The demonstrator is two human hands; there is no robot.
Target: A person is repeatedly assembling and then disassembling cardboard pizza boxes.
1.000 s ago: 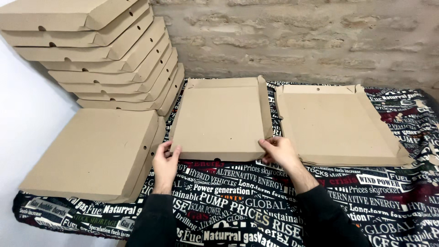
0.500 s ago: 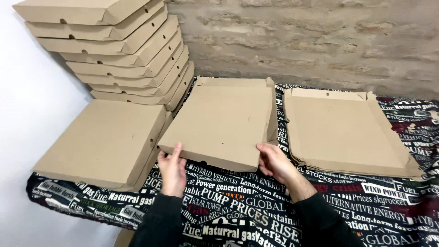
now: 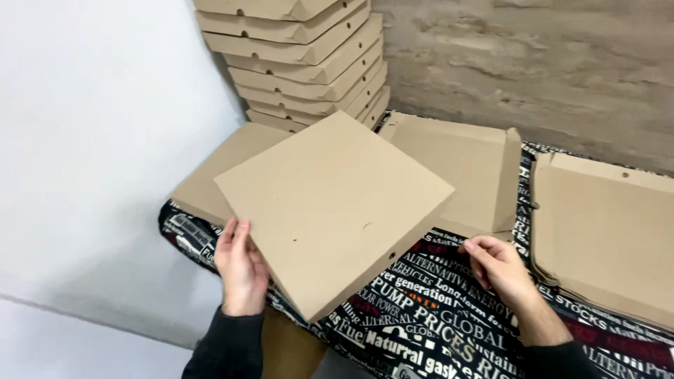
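A closed flat cardboard box [image 3: 335, 210] is held tilted above the near left corner of the bench [image 3: 449, 337], which is covered with a black cloth printed with words. The box is turned so that 1 corner points toward the person and its long diagonal runs from upper left to lower right. It lies directly against the left hand [image 3: 241, 267], which is the nearer one: that hand's grip is pressed along the box's lower left edge, fingers flat and together, thumb hidden behind the cardboard. The right hand [image 3: 500, 268] is seen apart from the box, to its right, over the cloth; its grip is loosely curled and holds nothing, with the fingertips near the edge of a half-folded box [image 3: 463, 172] lying behind. Another closed box [image 3: 228, 165] is partly covered beneath the held one. A stack of closed boxes [image 3: 309, 56] is piled at the wall, and flat blanks [image 3: 611, 231] lie on the right.
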